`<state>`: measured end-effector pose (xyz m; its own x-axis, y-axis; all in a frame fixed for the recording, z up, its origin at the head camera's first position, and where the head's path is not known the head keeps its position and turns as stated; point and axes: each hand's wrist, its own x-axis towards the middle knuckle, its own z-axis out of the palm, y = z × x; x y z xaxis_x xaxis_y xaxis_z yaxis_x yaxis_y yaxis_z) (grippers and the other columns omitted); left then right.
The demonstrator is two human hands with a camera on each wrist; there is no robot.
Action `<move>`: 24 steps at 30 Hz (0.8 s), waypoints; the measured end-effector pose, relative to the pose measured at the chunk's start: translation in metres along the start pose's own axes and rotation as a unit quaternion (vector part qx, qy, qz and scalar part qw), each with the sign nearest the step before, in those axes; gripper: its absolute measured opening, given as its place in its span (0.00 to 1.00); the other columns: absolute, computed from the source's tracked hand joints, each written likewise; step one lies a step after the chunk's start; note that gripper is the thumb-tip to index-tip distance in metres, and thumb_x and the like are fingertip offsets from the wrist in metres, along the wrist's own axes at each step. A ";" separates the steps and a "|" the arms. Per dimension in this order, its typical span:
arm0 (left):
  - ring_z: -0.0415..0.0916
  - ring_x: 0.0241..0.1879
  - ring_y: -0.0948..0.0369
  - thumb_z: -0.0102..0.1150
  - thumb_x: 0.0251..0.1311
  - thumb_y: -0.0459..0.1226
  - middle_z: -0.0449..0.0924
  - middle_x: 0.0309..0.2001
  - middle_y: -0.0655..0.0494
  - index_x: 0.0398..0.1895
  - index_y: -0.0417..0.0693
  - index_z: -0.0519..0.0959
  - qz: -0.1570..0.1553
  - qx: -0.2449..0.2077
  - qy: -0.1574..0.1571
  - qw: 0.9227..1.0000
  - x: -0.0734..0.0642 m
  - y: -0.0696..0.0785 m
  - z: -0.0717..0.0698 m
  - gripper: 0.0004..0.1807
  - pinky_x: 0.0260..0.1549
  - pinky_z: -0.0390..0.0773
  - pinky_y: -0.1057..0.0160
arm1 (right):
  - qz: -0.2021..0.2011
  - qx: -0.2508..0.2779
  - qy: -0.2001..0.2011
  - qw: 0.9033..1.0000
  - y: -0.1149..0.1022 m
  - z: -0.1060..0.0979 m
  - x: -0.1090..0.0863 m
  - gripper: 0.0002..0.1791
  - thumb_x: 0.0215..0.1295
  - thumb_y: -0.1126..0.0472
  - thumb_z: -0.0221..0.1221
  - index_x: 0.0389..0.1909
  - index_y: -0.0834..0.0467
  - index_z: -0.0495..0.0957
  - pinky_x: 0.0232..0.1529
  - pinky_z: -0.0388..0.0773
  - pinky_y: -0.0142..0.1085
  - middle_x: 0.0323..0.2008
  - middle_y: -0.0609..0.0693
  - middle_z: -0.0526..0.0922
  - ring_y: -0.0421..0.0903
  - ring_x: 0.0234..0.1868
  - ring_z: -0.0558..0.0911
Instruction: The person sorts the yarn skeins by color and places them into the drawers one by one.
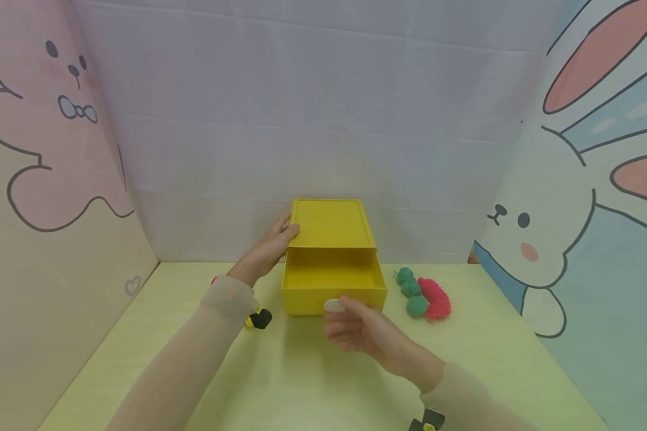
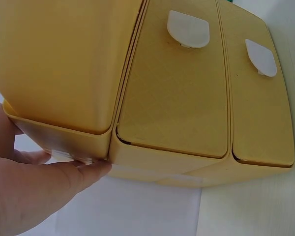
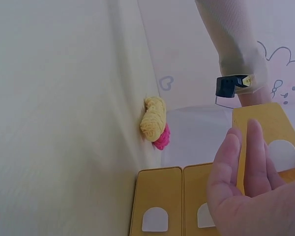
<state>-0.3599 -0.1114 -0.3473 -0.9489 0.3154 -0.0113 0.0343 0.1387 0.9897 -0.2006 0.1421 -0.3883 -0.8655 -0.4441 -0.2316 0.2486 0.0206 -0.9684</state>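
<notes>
Drawer [image 1: 304,302] is sitting open between left hand [image 1: 268,248] and right hand [image 1: 374,330], sliding seemingly the step. Left is gripping the cabinet [image 1: 331,221]; right is touching the tab [image 1: 333,306], pinch unclear, probably needing purchase next.

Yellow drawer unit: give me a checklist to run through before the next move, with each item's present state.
1. Top drawer open: ok, it juts out from the yellow drawer unit.
2. Left hand bracing the unit: ok, it touches the side at the top; how firmly, cannot tell.
3. Right hand gripping the white tab: cannot tell; it is at the tab, thumb and fingers apart.
4. Middle drawer and bottom drawer closed: ok.
5. Drawer fully checked inside: not ok, the back end is hidden under the unit's top.
6. Green yarn and red yarn away from the drawer: ok, both lie right of the unit.
</notes>
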 end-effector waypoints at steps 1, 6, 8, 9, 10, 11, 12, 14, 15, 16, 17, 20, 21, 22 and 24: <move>0.55 0.81 0.46 0.41 0.86 0.50 0.49 0.85 0.47 0.89 0.67 0.39 -0.001 0.001 -0.001 1.000 0.000 0.000 0.000 0.37 0.79 0.54 0.37 | 0.002 0.004 0.000 1.000 0.000 0.001 -0.001 0.37 0.78 0.34 0.54 0.66 0.62 0.80 0.56 0.82 0.39 0.48 0.49 0.91 0.47 0.50 0.88; 0.50 0.83 0.47 0.41 0.86 0.50 0.48 0.86 0.48 0.89 0.67 0.39 -0.003 0.007 -0.002 1.000 -0.001 0.001 0.000 0.37 0.79 0.51 0.36 | 0.010 0.008 -0.004 1.000 0.003 0.005 -0.007 0.36 0.77 0.35 0.55 0.66 0.61 0.80 0.55 0.83 0.39 0.50 0.51 0.91 0.46 0.49 0.88; 0.48 0.84 0.47 0.41 0.86 0.50 0.46 0.86 0.48 0.89 0.66 0.38 -0.006 0.009 0.000 1.000 -0.001 0.002 0.000 0.37 0.80 0.50 0.36 | 0.012 0.011 -0.006 1.000 0.005 0.006 -0.008 0.35 0.77 0.35 0.56 0.66 0.60 0.80 0.55 0.83 0.39 0.50 0.53 0.91 0.47 0.49 0.88; 0.48 0.84 0.47 0.41 0.86 0.50 0.46 0.86 0.48 0.89 0.66 0.38 -0.008 0.009 0.002 1.000 -0.001 0.002 0.000 0.37 0.80 0.50 0.36 | 0.013 0.010 -0.007 1.000 0.005 0.007 -0.008 0.35 0.77 0.35 0.56 0.66 0.60 0.80 0.54 0.83 0.38 0.50 0.53 0.91 0.47 0.49 0.88; 0.47 0.84 0.47 0.41 0.86 0.51 0.46 0.86 0.48 0.89 0.66 0.38 -0.011 0.009 0.003 1.000 -0.001 0.002 0.000 0.37 0.80 0.50 0.36 | 0.014 0.011 -0.007 1.000 0.006 0.007 -0.008 0.35 0.76 0.35 0.56 0.66 0.60 0.80 0.54 0.83 0.38 0.50 0.53 0.91 0.47 0.49 0.88; 0.47 0.84 0.46 0.41 0.86 0.51 0.45 0.86 0.48 0.89 0.66 0.38 -0.013 0.010 0.004 1.000 -0.002 0.002 0.001 0.38 0.80 0.50 0.36 | 0.015 0.011 -0.008 1.000 0.006 0.007 -0.009 0.35 0.77 0.35 0.56 0.66 0.60 0.80 0.54 0.83 0.38 0.50 0.52 0.91 0.47 0.49 0.88; 0.47 0.84 0.46 0.41 0.85 0.51 0.45 0.86 0.48 0.89 0.66 0.38 -0.016 0.011 0.004 1.000 -0.002 0.003 0.001 0.38 0.80 0.50 0.36 | 0.015 0.010 -0.008 1.000 0.006 0.007 -0.009 0.35 0.77 0.35 0.56 0.66 0.60 0.80 0.54 0.83 0.38 0.49 0.52 0.91 0.48 0.49 0.88; 0.47 0.84 0.46 0.42 0.85 0.51 0.44 0.86 0.48 0.89 0.66 0.38 -0.017 0.010 0.006 1.000 -0.002 0.003 0.001 0.38 0.80 0.50 0.36 | 0.014 0.007 -0.009 1.000 0.007 0.007 -0.010 0.35 0.77 0.35 0.55 0.66 0.60 0.80 0.54 0.83 0.39 0.48 0.51 0.91 0.48 0.49 0.88; 0.48 0.84 0.45 0.42 0.85 0.51 0.45 0.86 0.48 0.89 0.66 0.39 -0.017 0.009 0.008 1.000 -0.001 0.003 0.002 0.38 0.80 0.51 0.36 | 0.014 0.006 -0.010 1.000 0.007 0.006 -0.011 0.35 0.77 0.35 0.55 0.66 0.60 0.80 0.55 0.83 0.39 0.48 0.51 0.91 0.48 0.50 0.88; 0.48 0.84 0.45 0.42 0.85 0.51 0.45 0.86 0.48 0.89 0.65 0.39 -0.017 0.010 0.008 1.000 -0.001 0.004 0.002 0.38 0.79 0.51 0.36 | 0.014 0.005 -0.010 1.000 0.007 0.006 -0.011 0.35 0.77 0.35 0.55 0.66 0.60 0.80 0.55 0.83 0.39 0.48 0.50 0.91 0.48 0.50 0.88; 0.48 0.84 0.45 0.42 0.85 0.51 0.45 0.86 0.47 0.89 0.65 0.39 -0.016 0.010 0.008 1.000 -0.001 0.004 0.002 0.38 0.79 0.51 0.36 | 0.014 0.004 -0.010 1.000 0.007 0.006 -0.012 0.36 0.77 0.34 0.55 0.66 0.61 0.80 0.55 0.83 0.39 0.48 0.50 0.91 0.48 0.50 0.88; 0.48 0.84 0.46 0.43 0.85 0.50 0.45 0.86 0.47 0.89 0.64 0.39 -0.017 0.012 0.011 1.000 0.000 0.005 0.002 0.38 0.80 0.51 0.36 | 0.013 0.001 -0.012 1.000 0.007 0.006 -0.012 0.36 0.77 0.34 0.55 0.66 0.61 0.80 0.56 0.83 0.40 0.48 0.50 0.91 0.49 0.51 0.88; 0.48 0.84 0.46 0.43 0.85 0.50 0.45 0.86 0.47 0.89 0.64 0.39 -0.017 0.013 0.011 1.000 0.000 0.005 0.002 0.38 0.80 0.51 0.36 | 0.013 0.000 -0.013 1.000 0.007 0.006 -0.012 0.36 0.77 0.34 0.55 0.66 0.61 0.80 0.57 0.83 0.40 0.48 0.49 0.91 0.49 0.51 0.88; 0.48 0.84 0.46 0.43 0.85 0.50 0.45 0.86 0.47 0.89 0.64 0.39 -0.018 0.014 0.011 1.000 0.000 0.005 0.002 0.38 0.79 0.51 0.36 | 0.012 -0.001 -0.013 1.000 0.007 0.006 -0.012 0.36 0.77 0.34 0.55 0.66 0.61 0.80 0.57 0.83 0.40 0.48 0.49 0.91 0.49 0.51 0.88; 0.50 0.83 0.45 0.43 0.85 0.50 0.46 0.86 0.46 0.89 0.64 0.39 -0.016 0.014 0.009 1.000 0.000 0.004 0.002 0.38 0.79 0.52 0.36 | 0.011 -0.002 -0.015 1.000 0.007 0.005 -0.012 0.36 0.77 0.35 0.55 0.66 0.61 0.80 0.57 0.83 0.41 0.48 0.49 0.91 0.50 0.52 0.88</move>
<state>-0.3586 -0.1089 -0.3432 -0.9548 0.2945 -0.0398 0.0126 0.1739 0.9847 -0.1861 0.1426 -0.3920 -0.8466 -0.4702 -0.2496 0.2656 0.0331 -0.9635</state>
